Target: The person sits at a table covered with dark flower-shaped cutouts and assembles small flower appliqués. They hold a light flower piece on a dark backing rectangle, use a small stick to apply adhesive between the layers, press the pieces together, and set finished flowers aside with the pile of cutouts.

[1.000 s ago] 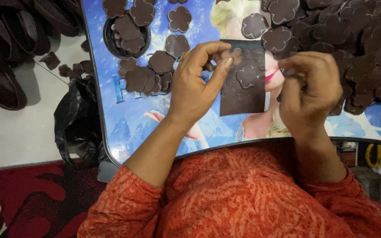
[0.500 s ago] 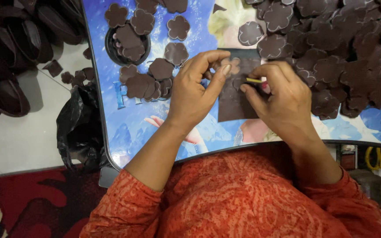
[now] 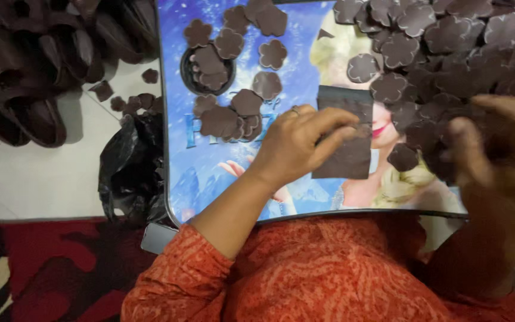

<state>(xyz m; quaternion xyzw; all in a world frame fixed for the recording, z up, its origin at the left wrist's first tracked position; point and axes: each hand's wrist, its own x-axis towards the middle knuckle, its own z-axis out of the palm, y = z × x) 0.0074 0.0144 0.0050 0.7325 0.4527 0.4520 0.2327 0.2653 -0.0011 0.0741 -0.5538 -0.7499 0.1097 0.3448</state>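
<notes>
The flat rectangular sheet [image 3: 346, 140] is dark brown, as are the flower-shaped cut-outs [image 3: 448, 53] heaped at two o'clock. The small lap table [image 3: 210, 173] is bright blue with a cartoon print. At seven o'clock, the crumpled plastic bag [image 3: 129, 173] is black; the sleeve [image 3: 168, 286] is orange with paler squiggles.

Orange-red patterned top with sleeves pushed above the forearms; left hand [image 3: 296, 146] wears a ring, right hand [image 3: 496, 155] too blurred to tell.
</notes>
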